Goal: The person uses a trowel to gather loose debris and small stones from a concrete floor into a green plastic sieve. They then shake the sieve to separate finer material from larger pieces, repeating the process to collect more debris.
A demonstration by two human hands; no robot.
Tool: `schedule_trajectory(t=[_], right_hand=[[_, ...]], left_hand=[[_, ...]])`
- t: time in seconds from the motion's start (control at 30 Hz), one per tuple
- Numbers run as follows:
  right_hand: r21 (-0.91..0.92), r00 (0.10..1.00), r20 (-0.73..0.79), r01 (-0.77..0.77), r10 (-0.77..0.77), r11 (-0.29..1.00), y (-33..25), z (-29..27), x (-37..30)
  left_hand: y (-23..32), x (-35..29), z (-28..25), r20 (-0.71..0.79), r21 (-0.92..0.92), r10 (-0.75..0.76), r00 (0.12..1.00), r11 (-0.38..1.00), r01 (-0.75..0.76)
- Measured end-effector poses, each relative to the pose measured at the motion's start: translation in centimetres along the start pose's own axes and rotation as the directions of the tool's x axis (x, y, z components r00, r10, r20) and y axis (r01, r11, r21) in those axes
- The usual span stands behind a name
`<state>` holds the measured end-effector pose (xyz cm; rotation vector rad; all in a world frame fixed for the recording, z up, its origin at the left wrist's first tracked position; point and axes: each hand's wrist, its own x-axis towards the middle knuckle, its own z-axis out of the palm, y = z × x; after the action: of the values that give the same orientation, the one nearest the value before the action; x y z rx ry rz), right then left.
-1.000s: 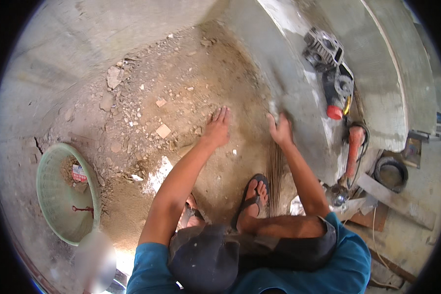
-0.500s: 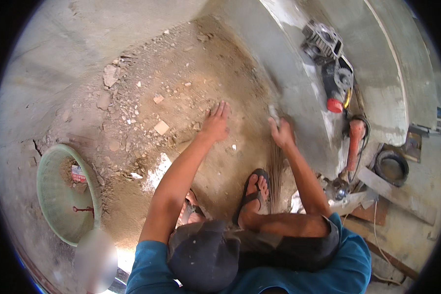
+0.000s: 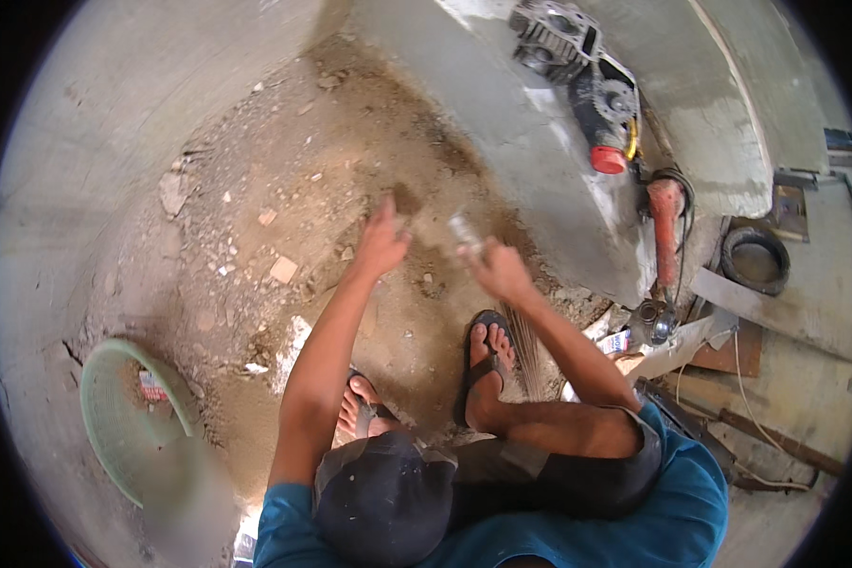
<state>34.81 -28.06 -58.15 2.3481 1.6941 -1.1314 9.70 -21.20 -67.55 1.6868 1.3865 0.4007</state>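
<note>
Over the dirt floor, my left hand [image 3: 382,244] is a little smeared by motion. Its fingers look stretched out, and I see nothing in them. My right hand [image 3: 504,272] closes round a broom of thin sticks [image 3: 532,364]. The broom's pale end [image 3: 461,227] pokes out past the fingers, away from me. Its sticks run back under my forearm, beside my sandalled foot [image 3: 486,369]. Loose soil and small rubble [image 3: 222,246] lie left of my left hand, with a tan square chip [image 3: 283,270] among them.
At the lower left stands a green basket [image 3: 93,402] with some dirt inside, partly behind a blurred patch. A grey ledge [image 3: 540,170] runs along the right. On it are a metal engine part [image 3: 557,38] and a red power tool [image 3: 665,227]. Boards and a black ring [image 3: 781,275] lie far right.
My right hand has moved left with the broom, away from the ledge and nearer my left hand. My left hand has shifted slightly left. The whole view has also shifted.
</note>
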Motion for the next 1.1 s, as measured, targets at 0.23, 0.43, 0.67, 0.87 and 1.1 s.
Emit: schedule_trajectory(t=[0.23,0.43,0.67,0.87,1.1], right_hand=[[-0.288,0.766,-0.631,-0.085,-0.122,0.954,7.6,4.1,-7.6],[-0.077,0.821,-0.265,-0.542,0.506,0.837,17.7,4.5,-15.9],[-0.036,0.637,-0.431,-0.72,0.639,0.693,20.3,0.6,-22.2],[-0.369,0.83,-0.491,0.078,-0.266,0.926,7.5,3.4,-11.3],[-0.372,0.899,-0.172,0.32,-0.403,0.871,-3.9,9.9,1.3]], left_hand=[[-2.1,-3.4,0.8,-0.333,0.1,0.0,0.943,0.994,0.035],[-2.8,-5.2,1.9,-0.338,0.317,-0.047,0.94,0.935,0.161],[-2.2,-6.7,1.6,-0.203,0.446,-0.083,0.976,0.879,0.168],[-2.1,-6.7,2.4,-0.184,0.492,-0.033,0.982,0.862,0.121],[-2.0,-9.3,1.5,-0.153,0.506,-0.037,0.988,0.856,0.11]])
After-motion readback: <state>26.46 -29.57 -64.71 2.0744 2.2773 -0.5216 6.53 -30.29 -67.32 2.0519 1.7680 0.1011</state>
